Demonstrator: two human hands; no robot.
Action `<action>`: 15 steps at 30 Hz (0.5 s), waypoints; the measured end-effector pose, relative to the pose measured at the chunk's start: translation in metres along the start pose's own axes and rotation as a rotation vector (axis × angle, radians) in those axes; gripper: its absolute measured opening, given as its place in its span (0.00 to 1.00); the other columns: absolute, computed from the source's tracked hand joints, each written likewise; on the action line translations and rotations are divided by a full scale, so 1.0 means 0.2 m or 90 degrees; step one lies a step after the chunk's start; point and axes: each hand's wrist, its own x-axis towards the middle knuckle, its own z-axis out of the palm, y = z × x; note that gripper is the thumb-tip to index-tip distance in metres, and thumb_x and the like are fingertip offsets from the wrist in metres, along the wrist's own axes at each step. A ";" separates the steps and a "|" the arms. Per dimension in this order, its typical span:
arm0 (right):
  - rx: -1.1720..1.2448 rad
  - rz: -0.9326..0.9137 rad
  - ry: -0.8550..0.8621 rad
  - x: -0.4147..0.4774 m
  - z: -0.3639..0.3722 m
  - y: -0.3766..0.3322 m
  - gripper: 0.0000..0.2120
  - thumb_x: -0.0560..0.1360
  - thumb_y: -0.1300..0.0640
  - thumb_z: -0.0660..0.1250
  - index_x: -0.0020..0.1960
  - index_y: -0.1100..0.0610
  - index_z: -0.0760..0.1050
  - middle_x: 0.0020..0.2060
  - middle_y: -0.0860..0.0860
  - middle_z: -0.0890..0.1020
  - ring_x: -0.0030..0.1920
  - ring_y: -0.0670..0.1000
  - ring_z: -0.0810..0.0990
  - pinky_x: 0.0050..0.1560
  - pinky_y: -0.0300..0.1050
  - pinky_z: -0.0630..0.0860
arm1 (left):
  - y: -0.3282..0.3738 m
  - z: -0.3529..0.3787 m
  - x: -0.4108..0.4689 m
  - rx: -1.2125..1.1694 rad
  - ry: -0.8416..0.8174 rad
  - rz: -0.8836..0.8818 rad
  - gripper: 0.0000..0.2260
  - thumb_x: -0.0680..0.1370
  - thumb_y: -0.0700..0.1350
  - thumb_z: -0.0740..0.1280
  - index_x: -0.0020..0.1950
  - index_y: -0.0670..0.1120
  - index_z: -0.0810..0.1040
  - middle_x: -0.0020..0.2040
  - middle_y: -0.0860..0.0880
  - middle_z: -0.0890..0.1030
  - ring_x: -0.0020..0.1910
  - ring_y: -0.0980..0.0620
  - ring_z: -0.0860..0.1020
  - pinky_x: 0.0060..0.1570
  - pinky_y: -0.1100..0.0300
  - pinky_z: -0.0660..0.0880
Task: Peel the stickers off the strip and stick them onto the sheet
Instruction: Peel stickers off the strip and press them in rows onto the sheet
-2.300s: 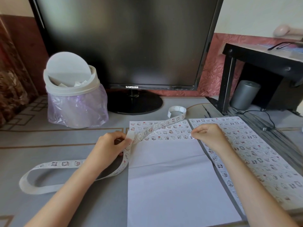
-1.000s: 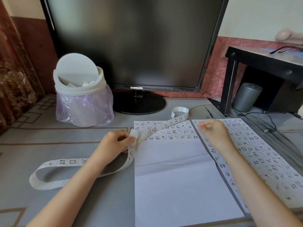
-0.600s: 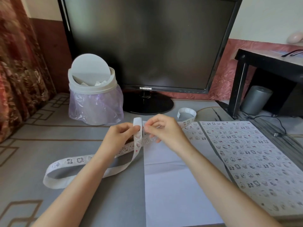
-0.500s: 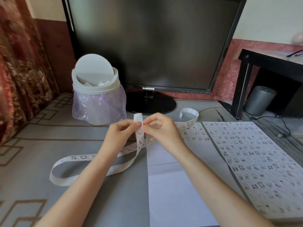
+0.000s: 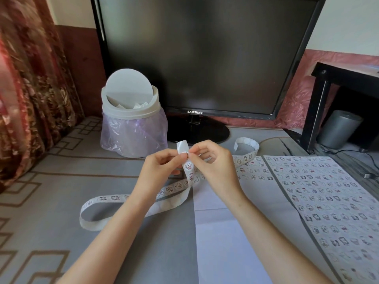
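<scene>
Dark monitor (image 5: 207,56), patterned curtain (image 5: 30,89), black side table (image 5: 344,78)

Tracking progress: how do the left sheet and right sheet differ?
The left sheet has stickers only along its far edge, the rest blank; the right sheet is covered throughout. The sticker strip crosses the left sheet's far part, not the right sheet. Both lie flat, side by side on the table.

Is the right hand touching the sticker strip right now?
Touching. The head view shows the right hand pinching the raised end of the sticker strip with thumb and forefinger, while the left hand holds it up from the other side.
</scene>
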 end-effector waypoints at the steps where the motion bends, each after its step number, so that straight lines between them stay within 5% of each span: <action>1: -0.005 0.001 -0.004 0.00 0.00 0.00 0.03 0.71 0.61 0.71 0.42 0.54 0.79 0.37 0.47 0.82 0.38 0.46 0.78 0.41 0.45 0.76 | 0.00 0.00 0.00 0.001 -0.004 0.003 0.03 0.75 0.43 0.69 0.43 0.46 0.82 0.36 0.51 0.83 0.37 0.57 0.80 0.42 0.65 0.79; 15: -0.059 0.017 -0.021 -0.01 -0.02 0.03 0.02 0.71 0.58 0.71 0.42 0.52 0.81 0.36 0.44 0.82 0.38 0.42 0.77 0.39 0.37 0.73 | -0.01 0.00 0.00 0.037 -0.026 0.022 0.03 0.73 0.43 0.70 0.41 0.50 0.83 0.34 0.55 0.83 0.35 0.63 0.78 0.36 0.70 0.75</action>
